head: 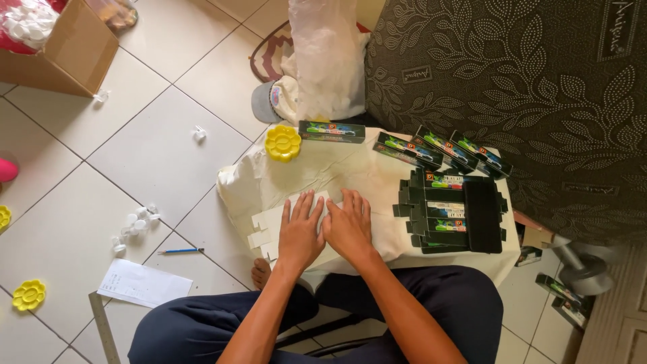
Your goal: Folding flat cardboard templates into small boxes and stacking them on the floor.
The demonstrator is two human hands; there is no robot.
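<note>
Here, a flat white die-cut carton blank (286,226) lies unfolded on the near-left part of a low white-covered table (350,168), its tabs sticking out past the left edge. Both hands press flat on it, side by side. Left hand (300,232): palm down, fingers straight and slightly spread, on the middle of the blank. Right hand (348,226): palm down, fingers straight and close together, on the blank's right end, thumb edge touching the left hand. Neither hand pinches anything.

Right of the hands, a stack of flattened black printed cartons (455,212) sits on the table. Far side of the table: a row of folded long dark boxes (441,149) leaning along the far-right edge, one more dark box (331,131) lying far-centre. Just left of it, a yellow flower-shaped palette (283,142).

Beyond the table, a white plastic bag (327,61) stands against dark leaf-patterned upholstery (526,81). On the tiled floor (155,155) to the left: small white caps (135,224), a blue pencil (180,251), a sheet of paper (143,284), another yellow palette (29,294), and far left a cardboard box (64,50).
</note>
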